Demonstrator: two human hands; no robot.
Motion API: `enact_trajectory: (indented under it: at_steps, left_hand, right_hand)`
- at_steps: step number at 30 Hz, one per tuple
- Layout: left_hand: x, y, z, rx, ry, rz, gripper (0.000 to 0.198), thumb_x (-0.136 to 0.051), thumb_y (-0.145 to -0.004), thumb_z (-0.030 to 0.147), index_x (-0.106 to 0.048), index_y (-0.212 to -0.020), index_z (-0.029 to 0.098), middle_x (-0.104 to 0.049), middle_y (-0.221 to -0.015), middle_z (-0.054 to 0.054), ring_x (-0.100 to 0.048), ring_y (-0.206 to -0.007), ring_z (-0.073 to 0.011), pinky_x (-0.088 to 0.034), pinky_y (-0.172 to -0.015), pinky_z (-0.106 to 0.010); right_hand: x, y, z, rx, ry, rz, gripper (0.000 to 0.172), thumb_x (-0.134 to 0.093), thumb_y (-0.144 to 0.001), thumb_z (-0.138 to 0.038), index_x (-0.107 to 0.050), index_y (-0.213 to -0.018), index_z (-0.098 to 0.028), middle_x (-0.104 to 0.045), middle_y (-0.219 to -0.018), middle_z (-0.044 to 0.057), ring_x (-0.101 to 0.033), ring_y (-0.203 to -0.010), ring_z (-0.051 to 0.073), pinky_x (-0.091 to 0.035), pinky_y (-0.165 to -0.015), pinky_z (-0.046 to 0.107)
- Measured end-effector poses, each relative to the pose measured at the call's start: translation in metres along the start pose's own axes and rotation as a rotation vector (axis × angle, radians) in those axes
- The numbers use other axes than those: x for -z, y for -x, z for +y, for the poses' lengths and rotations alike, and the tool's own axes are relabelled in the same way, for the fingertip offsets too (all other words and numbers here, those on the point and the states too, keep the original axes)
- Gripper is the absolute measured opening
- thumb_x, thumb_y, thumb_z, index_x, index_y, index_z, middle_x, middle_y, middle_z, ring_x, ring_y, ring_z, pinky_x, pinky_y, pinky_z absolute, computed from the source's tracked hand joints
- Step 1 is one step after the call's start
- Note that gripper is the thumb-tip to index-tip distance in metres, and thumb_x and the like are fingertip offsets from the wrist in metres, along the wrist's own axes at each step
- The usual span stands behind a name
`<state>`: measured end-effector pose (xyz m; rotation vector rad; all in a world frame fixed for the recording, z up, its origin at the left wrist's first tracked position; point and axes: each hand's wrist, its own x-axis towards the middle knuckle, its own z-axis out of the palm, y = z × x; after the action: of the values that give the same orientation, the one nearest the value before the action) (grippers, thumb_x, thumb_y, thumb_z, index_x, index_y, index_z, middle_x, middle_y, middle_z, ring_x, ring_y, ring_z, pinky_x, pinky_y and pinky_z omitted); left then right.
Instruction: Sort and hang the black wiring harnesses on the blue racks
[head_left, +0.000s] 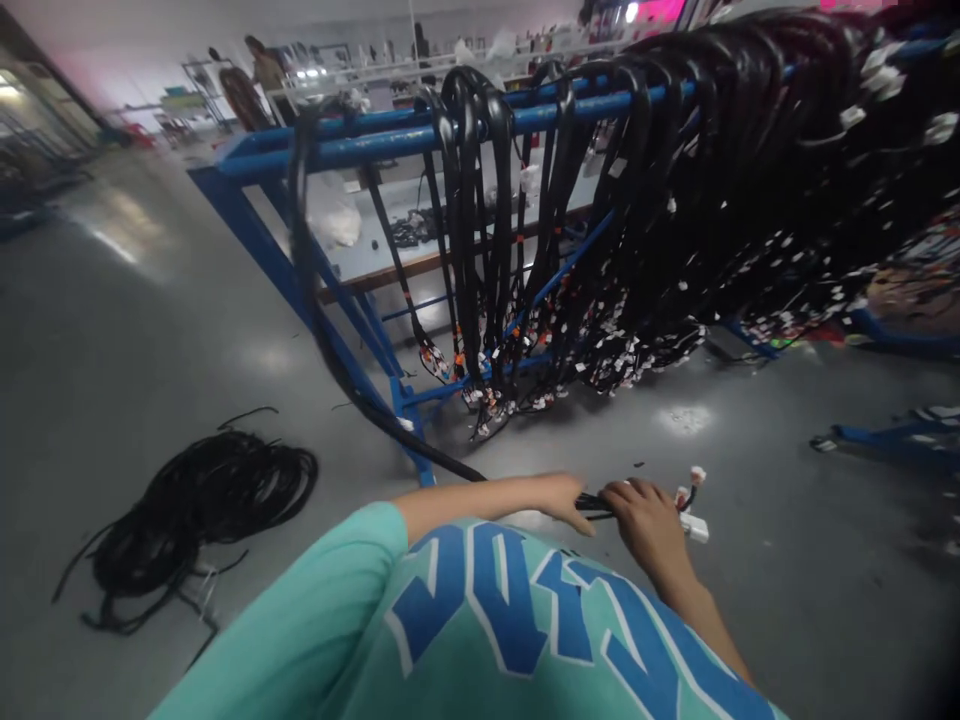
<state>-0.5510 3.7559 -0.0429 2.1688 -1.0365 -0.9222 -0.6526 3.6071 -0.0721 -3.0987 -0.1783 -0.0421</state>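
A black-sleeved wiring harness [360, 398] hangs over the end of a blue rack and runs down behind my left forearm to my hands. My left hand [562, 498] is closed round it, thumb and forefinger on either side of the bundle. Bare black wires [595, 505] show in the short gap between the hands. Just to the right, my right hand [639, 510] grips the wire end with bent fingers. Past its knuckles stick out a white connector [696, 528] and smaller white-and-red plugs [697, 476]. My palms hide the rest of the bundle.
The blue rack [405, 143] stands ahead, loaded with several black harnesses [469, 210] whose connectors dangle near the floor. A heap of coiled black tubing [202, 500] lies on the floor at left. Behind the rack is a worktable [360, 240]. A blue wheeled frame [885, 440] stands at right.
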Motion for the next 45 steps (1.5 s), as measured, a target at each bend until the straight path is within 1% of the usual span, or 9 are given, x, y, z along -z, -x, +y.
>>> enact_trajectory:
  at_steps: [4, 9, 16, 22, 24, 30, 36, 40, 45]
  left_hand:
    - [-0.014, -0.013, -0.008, 0.113, 0.414, -0.029, 0.022, -0.071, -0.056, 0.029, -0.054, -0.054, 0.015, -0.041, -0.045, 0.005, -0.038, -0.046, -0.0099, -0.027, -0.048, -0.023]
    - [0.012, -0.010, 0.011, 0.115, 0.713, 0.114, 0.038, -0.063, -0.062, 0.050, -0.047, -0.061, 0.016, -0.031, -0.044, 0.009, -0.024, -0.041, -0.0053, -0.016, -0.042, -0.022]
    - [0.024, 0.006, 0.048, 0.027, 0.982, 0.051, 0.052, -0.073, -0.050, 0.058, -0.052, -0.067, 0.013, -0.038, -0.045, 0.007, -0.030, -0.038, -0.0036, -0.020, -0.039, -0.019]
    - [0.016, 0.015, 0.040, -0.040, 0.828, 0.021, 0.047, -0.071, -0.053, 0.054, -0.044, -0.048, 0.015, -0.040, -0.039, 0.004, -0.037, -0.039, -0.0069, -0.030, -0.043, -0.022]
    - [0.025, 0.016, 0.034, -0.066, 0.693, 0.029, 0.036, -0.072, -0.055, 0.045, -0.053, -0.053, 0.014, -0.049, -0.048, 0.001, -0.047, -0.050, -0.0108, -0.039, -0.053, -0.024]
    - [0.055, 0.018, 0.007, -0.163, 0.648, 0.069, 0.049, -0.070, -0.059, 0.037, -0.062, -0.102, 0.016, -0.058, -0.109, -0.009, -0.052, -0.105, -0.0249, -0.039, -0.093, -0.034]
    - [0.088, 0.028, 0.028, -0.265, 0.269, 0.232, 0.044, -0.060, -0.070, 0.041, -0.060, -0.104, 0.014, -0.056, -0.113, -0.014, -0.049, -0.111, -0.0273, -0.033, -0.100, -0.042]
    - [0.101, 0.033, 0.065, -0.313, 0.020, 0.093, 0.061, -0.061, -0.070, 0.045, -0.051, -0.122, 0.014, -0.049, -0.129, -0.016, -0.042, -0.122, -0.0288, -0.029, -0.105, -0.044]
    - [0.097, 0.029, 0.075, -0.266, 0.052, -0.062, 0.073, -0.066, -0.066, 0.042, -0.043, -0.129, 0.014, -0.049, -0.130, -0.017, -0.046, -0.119, -0.0290, -0.034, -0.102, -0.044]
  right_hand:
    - [0.023, -0.002, -0.017, -0.053, -0.029, 0.444, 0.033, -0.041, -0.083, -0.006, -0.067, -0.097, -0.021, -0.061, -0.114, 0.010, -0.052, -0.108, 0.022, -0.035, -0.098, 0.041]
    - [0.041, 0.010, -0.033, -0.048, -0.235, 0.820, 0.024, -0.046, -0.081, -0.011, -0.064, -0.095, -0.020, -0.061, -0.106, 0.011, -0.054, -0.107, 0.021, -0.042, -0.094, 0.040]
    - [0.046, -0.007, -0.038, -0.334, -1.088, 0.580, 0.044, -0.052, -0.081, -0.047, -0.057, -0.112, -0.016, -0.062, -0.109, 0.012, -0.058, -0.101, 0.022, -0.047, -0.088, 0.038]
    - [0.076, -0.030, -0.051, -0.384, -1.907, 0.358, 0.058, -0.066, -0.063, -0.058, -0.063, -0.103, -0.017, -0.064, -0.106, 0.010, -0.062, -0.077, 0.021, -0.046, -0.043, 0.024]
    - [0.077, -0.031, -0.054, -0.372, -1.989, 0.397, 0.051, -0.071, -0.060, -0.054, -0.066, -0.095, -0.017, -0.068, -0.095, 0.008, -0.063, -0.073, 0.019, -0.049, -0.049, 0.026]
    - [0.069, -0.027, -0.047, -0.273, -1.851, 0.509, 0.032, -0.067, -0.068, -0.051, -0.069, -0.079, -0.021, -0.069, -0.084, 0.003, -0.063, -0.086, 0.020, -0.045, -0.093, 0.041]
    - [0.065, -0.026, -0.039, -0.374, -1.623, 0.437, 0.034, -0.058, -0.073, -0.052, -0.069, -0.085, -0.021, -0.068, -0.097, 0.006, -0.060, -0.100, 0.024, -0.043, -0.095, 0.044]
    - [0.059, -0.033, -0.041, -0.428, -1.385, 0.295, 0.027, -0.053, -0.078, -0.039, -0.066, -0.095, -0.022, -0.067, -0.099, 0.005, -0.059, -0.100, 0.023, -0.043, -0.096, 0.042]
    - [0.046, -0.045, -0.043, -0.174, -1.119, 0.099, 0.017, -0.051, -0.080, -0.024, -0.065, -0.087, -0.018, -0.067, -0.079, 0.005, -0.061, -0.075, 0.018, -0.052, -0.076, 0.033]
